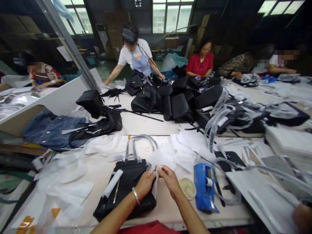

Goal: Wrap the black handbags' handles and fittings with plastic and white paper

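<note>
A black handbag [126, 188] with wrapped handles lies flat on the table in front of me. My left hand [145, 183], with a silver bracelet on its wrist, and my right hand [170, 179] meet at the bag's upper right corner. Both pinch a white strip of paper [155, 182] that hangs between them. A larger white sheet [162, 156] spreads just above the hands.
A blue tape dispenser [205, 188] and a small round dish [187, 188] sit right of my hands. Loose white paper [192, 143] covers the table, with a pile of black bags [175, 100] farther back. Several people work along the far edge. A denim jacket [53, 130] lies left.
</note>
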`<action>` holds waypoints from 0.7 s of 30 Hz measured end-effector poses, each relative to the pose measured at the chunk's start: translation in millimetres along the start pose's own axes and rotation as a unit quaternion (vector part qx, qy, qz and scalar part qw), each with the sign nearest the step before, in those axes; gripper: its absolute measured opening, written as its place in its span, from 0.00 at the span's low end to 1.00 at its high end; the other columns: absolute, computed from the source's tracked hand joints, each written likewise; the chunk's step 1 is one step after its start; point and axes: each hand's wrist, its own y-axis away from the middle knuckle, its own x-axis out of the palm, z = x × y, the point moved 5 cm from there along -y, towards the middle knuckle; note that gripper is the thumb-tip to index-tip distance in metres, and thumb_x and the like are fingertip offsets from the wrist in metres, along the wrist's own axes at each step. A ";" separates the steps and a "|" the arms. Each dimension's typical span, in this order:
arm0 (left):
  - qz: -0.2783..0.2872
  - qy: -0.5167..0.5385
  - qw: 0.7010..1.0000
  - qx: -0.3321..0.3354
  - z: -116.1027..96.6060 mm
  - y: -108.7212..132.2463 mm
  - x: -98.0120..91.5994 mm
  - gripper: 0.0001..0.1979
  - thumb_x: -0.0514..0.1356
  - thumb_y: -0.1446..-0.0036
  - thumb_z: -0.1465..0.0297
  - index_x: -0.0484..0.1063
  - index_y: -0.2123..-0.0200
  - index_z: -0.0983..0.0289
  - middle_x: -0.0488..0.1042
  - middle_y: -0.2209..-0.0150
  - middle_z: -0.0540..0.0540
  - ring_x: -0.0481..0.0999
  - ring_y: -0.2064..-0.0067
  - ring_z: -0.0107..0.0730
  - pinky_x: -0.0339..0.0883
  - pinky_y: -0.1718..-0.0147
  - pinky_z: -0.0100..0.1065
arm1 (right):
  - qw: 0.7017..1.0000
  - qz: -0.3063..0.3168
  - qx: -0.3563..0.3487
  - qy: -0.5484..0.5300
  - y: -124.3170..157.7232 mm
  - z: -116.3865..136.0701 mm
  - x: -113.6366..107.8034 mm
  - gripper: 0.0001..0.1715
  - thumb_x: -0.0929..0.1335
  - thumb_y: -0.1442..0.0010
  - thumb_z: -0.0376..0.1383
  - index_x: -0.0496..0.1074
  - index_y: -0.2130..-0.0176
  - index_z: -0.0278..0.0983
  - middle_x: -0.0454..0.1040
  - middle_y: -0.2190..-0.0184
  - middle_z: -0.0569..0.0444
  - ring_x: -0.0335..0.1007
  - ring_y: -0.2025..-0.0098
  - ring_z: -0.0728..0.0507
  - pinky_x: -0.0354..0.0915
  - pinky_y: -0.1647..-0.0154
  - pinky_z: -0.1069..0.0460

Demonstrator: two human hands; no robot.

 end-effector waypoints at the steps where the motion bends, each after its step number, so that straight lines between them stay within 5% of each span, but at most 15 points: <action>1: -0.007 -0.022 1.000 0.021 -2.7 -0.5 -0.4 0.18 0.51 0.41 0.59 0.71 0.71 0.65 0.69 0.76 0.51 0.66 0.73 0.31 0.60 0.69 0.32 | 1.000 -0.020 -0.014 0.019 -1.3 -0.3 -0.9 0.16 0.67 0.46 0.47 0.71 0.69 0.36 0.69 0.76 0.57 0.64 0.72 0.47 0.63 0.67 0.52; 7: -0.013 0.098 0.994 -0.041 0.8 7.9 15.9 0.21 0.49 0.41 0.55 0.70 0.60 0.67 0.71 0.72 0.54 0.68 0.73 0.30 0.62 0.72 0.31 | 0.984 -0.133 -0.024 0.113 7.5 -7.3 -7.2 0.22 0.64 0.46 0.52 0.65 0.75 0.37 0.63 0.83 0.60 0.60 0.78 0.49 0.59 0.77 0.55; 11: -0.026 0.132 0.991 -0.017 2.6 16.9 21.7 0.22 0.54 0.43 0.56 0.67 0.52 0.66 0.72 0.62 0.58 0.70 0.65 0.33 0.66 0.67 0.31 | 0.971 -0.184 -0.040 0.147 14.8 -3.6 -3.7 0.22 0.64 0.46 0.53 0.66 0.74 0.37 0.65 0.81 0.59 0.60 0.78 0.49 0.57 0.79 0.56; 21: -0.062 0.182 0.979 -0.064 22.9 11.0 14.5 0.19 0.57 0.46 0.57 0.71 0.65 0.69 0.72 0.73 0.56 0.69 0.76 0.28 0.62 0.77 0.29 | 0.991 -0.093 -0.032 0.095 14.8 5.2 -3.5 0.21 0.65 0.45 0.53 0.68 0.70 0.37 0.66 0.80 0.58 0.63 0.75 0.47 0.62 0.71 0.53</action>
